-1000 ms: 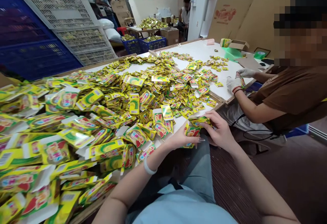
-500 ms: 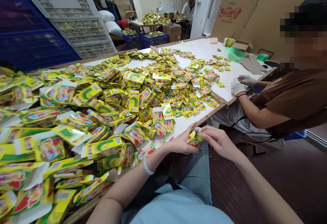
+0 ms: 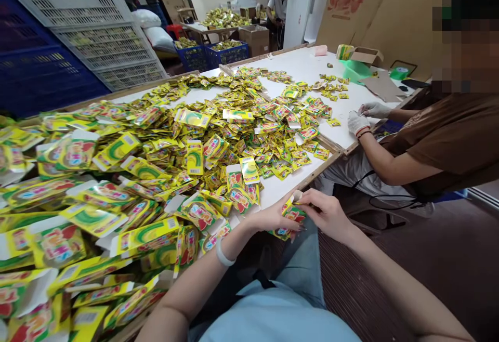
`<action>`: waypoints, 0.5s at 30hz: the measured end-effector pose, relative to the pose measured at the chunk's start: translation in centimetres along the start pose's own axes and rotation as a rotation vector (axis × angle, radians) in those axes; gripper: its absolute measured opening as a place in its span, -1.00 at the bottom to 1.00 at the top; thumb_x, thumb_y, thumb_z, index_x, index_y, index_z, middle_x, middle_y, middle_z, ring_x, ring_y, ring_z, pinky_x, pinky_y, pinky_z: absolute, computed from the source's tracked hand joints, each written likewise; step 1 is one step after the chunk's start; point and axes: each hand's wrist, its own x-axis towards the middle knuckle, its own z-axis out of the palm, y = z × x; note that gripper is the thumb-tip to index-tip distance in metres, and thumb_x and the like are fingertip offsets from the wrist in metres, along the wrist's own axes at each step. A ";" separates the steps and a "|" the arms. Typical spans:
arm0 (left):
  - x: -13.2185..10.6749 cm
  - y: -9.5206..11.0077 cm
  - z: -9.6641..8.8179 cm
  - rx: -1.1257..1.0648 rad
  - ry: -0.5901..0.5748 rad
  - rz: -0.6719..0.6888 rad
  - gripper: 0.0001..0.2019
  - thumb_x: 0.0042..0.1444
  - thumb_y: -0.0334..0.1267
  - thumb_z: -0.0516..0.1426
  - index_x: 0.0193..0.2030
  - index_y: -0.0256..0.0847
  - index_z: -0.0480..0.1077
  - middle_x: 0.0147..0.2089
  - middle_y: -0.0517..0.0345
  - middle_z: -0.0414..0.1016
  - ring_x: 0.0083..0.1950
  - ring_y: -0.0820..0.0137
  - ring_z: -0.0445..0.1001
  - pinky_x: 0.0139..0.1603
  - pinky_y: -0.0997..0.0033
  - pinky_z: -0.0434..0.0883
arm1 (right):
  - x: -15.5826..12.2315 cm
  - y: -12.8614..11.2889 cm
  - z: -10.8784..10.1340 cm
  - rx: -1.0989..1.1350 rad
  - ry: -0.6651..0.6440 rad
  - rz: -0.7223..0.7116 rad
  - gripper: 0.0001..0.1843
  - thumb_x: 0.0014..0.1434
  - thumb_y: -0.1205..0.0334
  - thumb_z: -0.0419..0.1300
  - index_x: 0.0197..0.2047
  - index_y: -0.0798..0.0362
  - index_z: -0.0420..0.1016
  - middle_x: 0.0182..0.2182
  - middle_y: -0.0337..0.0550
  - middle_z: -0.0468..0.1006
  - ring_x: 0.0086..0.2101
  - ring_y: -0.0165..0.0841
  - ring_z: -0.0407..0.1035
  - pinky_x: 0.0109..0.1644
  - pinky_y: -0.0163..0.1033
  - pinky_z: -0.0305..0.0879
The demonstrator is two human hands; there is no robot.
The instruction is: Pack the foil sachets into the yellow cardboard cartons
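My left hand (image 3: pixel 268 218) is wrapped round a small yellow printed box (image 3: pixel 291 215) just off the table's front edge, above my lap. Its printed face, with red and green artwork, shows between my fingers. At the box's upper end, my right hand (image 3: pixel 326 216) pinches near a pale flap; the fingertips partly hide that end. Left of my hands, many similar yellow boxes (image 3: pixel 200 212) lie heaped, several with white flaps open. Beyond them spreads a pile of small yellow sachets (image 3: pixel 283 168).
A co-worker's gloved hands (image 3: pixel 358 123) work at the right side of the white table (image 3: pixel 273 194). A wooden rim (image 3: pixel 317 170) edges it. Stacked crates (image 3: pixel 97 35) stand at the left. Green tape (image 3: pixel 354 71) and a cardboard box (image 3: pixel 366 55) sit at the far right.
The box in my left hand has tilted so that more of its printed face shows. My right fingers stay at its upper end and have shifted slightly left. The whole view has moved a little.
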 end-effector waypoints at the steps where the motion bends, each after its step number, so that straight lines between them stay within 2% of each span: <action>1: -0.1 -0.1 0.0 -0.052 -0.039 -0.030 0.03 -0.10 -0.24 0.37 0.45 -0.14 -0.09 -0.32 0.24 0.46 -0.37 0.38 0.47 -0.29 0.36 0.42 | 0.1 -0.4 -0.1 0.019 -0.041 -0.003 -0.82 0.31 0.23 0.13 -0.26 -0.02 0.56 -0.35 -0.13 0.58 -0.31 -0.30 0.48 -0.21 -0.22 0.39; 2: -0.1 -0.2 0.0 -0.090 -0.052 -0.048 0.02 -0.09 -0.25 0.37 0.45 -0.13 -0.10 -0.34 0.27 0.45 -0.39 0.40 0.46 -0.32 0.39 0.40 | 0.1 -0.8 -0.2 0.038 -0.083 0.010 -0.80 0.33 0.22 0.11 -0.24 -0.02 0.57 -0.32 -0.12 0.58 -0.27 -0.30 0.49 -0.18 -0.22 0.40; 4: -0.3 -0.3 0.0 -0.118 -0.002 -0.039 0.03 -0.10 -0.30 0.37 0.44 -0.13 -0.10 -0.34 0.28 0.45 -0.39 0.43 0.46 -0.31 0.43 0.39 | -0.2 -1.4 -0.6 0.062 -0.130 0.061 -0.76 0.36 0.18 0.08 -0.16 -0.03 0.59 -0.21 -0.09 0.59 -0.21 -0.29 0.49 -0.15 -0.23 0.40; 6: -0.5 -0.4 0.1 -0.097 0.035 -0.037 0.06 -0.09 -0.34 0.36 0.47 -0.14 -0.16 -0.32 0.25 0.48 -0.37 0.44 0.48 -0.28 0.43 0.39 | -0.8 -1.6 -0.7 0.064 -0.128 0.133 -0.76 0.35 0.13 0.11 -0.05 -0.05 0.57 -0.12 -0.09 0.57 -0.25 -0.32 0.47 -0.25 -0.27 0.37; 7: -0.6 -0.4 0.3 -0.081 0.029 -0.038 0.09 -0.08 -0.34 0.35 0.48 -0.15 -0.24 -0.30 0.23 0.49 -0.37 0.43 0.49 -0.27 0.41 0.40 | -1.2 -1.6 -0.6 0.064 -0.135 0.166 -0.76 0.32 0.11 0.15 -0.05 -0.05 0.57 -0.14 -0.10 0.57 -0.32 -0.34 0.45 -0.33 -0.29 0.34; 9: -0.5 -0.7 0.5 -0.032 -0.014 -0.010 0.15 -0.04 -0.34 0.32 0.50 -0.17 -0.41 -0.27 0.17 0.52 -0.34 0.39 0.52 -0.22 0.34 0.42 | -1.6 -1.3 -0.4 0.088 -0.186 0.207 -0.80 0.27 0.07 0.21 -0.16 -0.03 0.60 -0.25 -0.15 0.59 -0.41 -0.37 0.40 -0.40 -0.30 0.28; 11: 0.0 -0.9 0.2 0.063 -0.011 0.084 0.14 -0.01 -0.31 0.32 0.50 -0.17 -0.42 -0.21 0.11 0.54 -0.22 0.33 0.55 -0.12 0.27 0.44 | -1.2 -0.5 -0.8 0.136 -0.188 0.218 -0.77 0.24 0.04 0.23 -0.30 -0.02 0.61 -0.38 -0.18 0.58 -0.42 -0.33 0.40 -0.37 -0.27 0.30; 13: 1.1 -0.8 -1.0 0.263 0.090 0.191 0.02 0.01 -0.24 0.33 0.49 -0.17 -0.21 -0.10 0.01 0.53 -0.05 0.24 0.53 0.01 0.21 0.43 | 0.5 0.9 -2.2 0.139 -0.037 0.231 -0.76 0.21 0.00 0.24 -0.32 -0.03 0.60 -0.43 -0.19 0.59 -0.41 -0.28 0.42 -0.34 -0.23 0.34; 15: 2.5 -0.3 -3.1 0.598 0.279 0.197 -0.20 0.05 -0.20 0.30 0.39 -0.15 0.06 0.04 -0.08 0.48 0.11 0.16 0.45 0.11 0.18 0.39 | 3.1 2.9 -4.7 0.035 0.191 0.258 -0.75 0.14 -0.03 0.29 -0.27 -0.02 0.59 -0.40 -0.17 0.60 -0.39 -0.24 0.43 -0.34 -0.20 0.35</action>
